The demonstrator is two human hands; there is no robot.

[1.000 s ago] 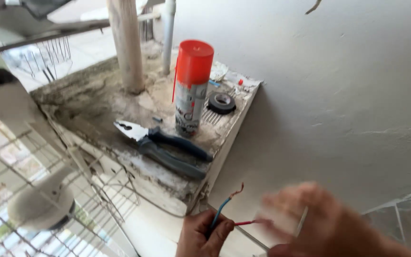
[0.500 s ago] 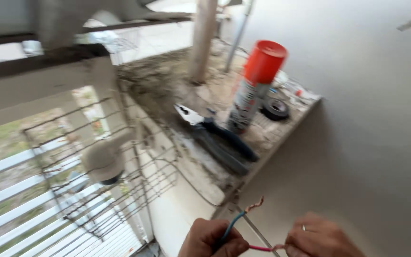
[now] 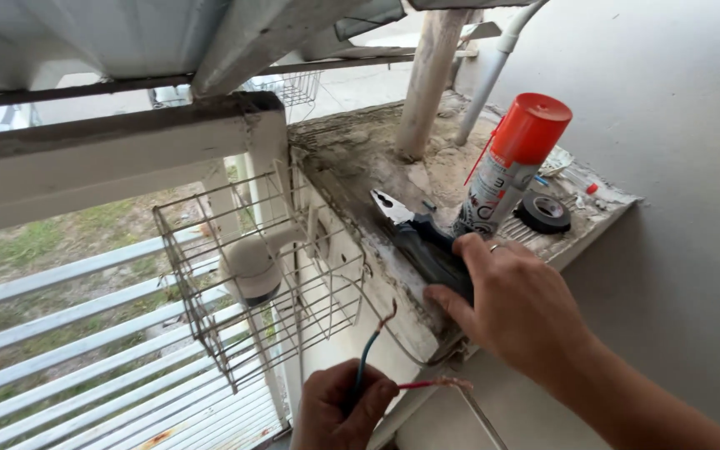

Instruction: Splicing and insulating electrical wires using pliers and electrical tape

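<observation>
My left hand [image 3: 339,408] is closed around two wires at the bottom of the view, a dark blue wire [image 3: 367,350] standing up and a red wire [image 3: 423,385] pointing right, both with bare copper ends. My right hand [image 3: 514,304] lies over the dark handles of the pliers [image 3: 417,233] on the concrete ledge [image 3: 360,167], fingers curling around them. The pliers' metal jaws point up the ledge.
A spray can with a red cap [image 3: 510,167] and a roll of black tape [image 3: 543,213] stand on the ledge beside the pliers. A wire cage around a lamp fixture [image 3: 260,275] hangs off the ledge's left side. A grey wall [image 3: 677,167] is at the right.
My right hand has left the wires and moved up onto the pliers' handles. The view has swung, showing more of the cage and beam. My left hand still holds the wires.
</observation>
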